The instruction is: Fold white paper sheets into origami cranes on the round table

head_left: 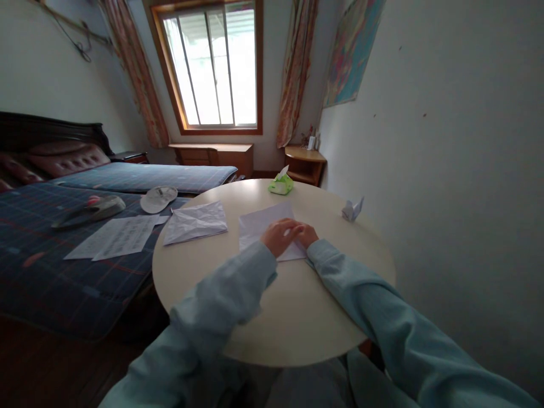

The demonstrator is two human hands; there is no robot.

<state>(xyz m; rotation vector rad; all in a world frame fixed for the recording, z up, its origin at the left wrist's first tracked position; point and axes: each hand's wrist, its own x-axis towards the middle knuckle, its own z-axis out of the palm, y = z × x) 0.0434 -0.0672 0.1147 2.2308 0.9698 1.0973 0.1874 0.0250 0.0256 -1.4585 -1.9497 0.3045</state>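
On the round counter (297, 317) both hands, left hand (278, 237) and right hand (306, 233), pressed flat with fingers (292, 226) extended, gripping nothing, on a white paper sheet (259, 224) beside a crumpled sheet (195, 222)

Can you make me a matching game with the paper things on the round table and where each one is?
Things:
1. flat white sheet
2. crumpled paper
3. green tissue pack
4. small folded paper shape

Places:
A. near the table's right edge, by the wall
B. under both hands
C. far side of the table, toward the window
D. left part of the table, near the bed

Pairs: 1-B, 2-D, 3-C, 4-A
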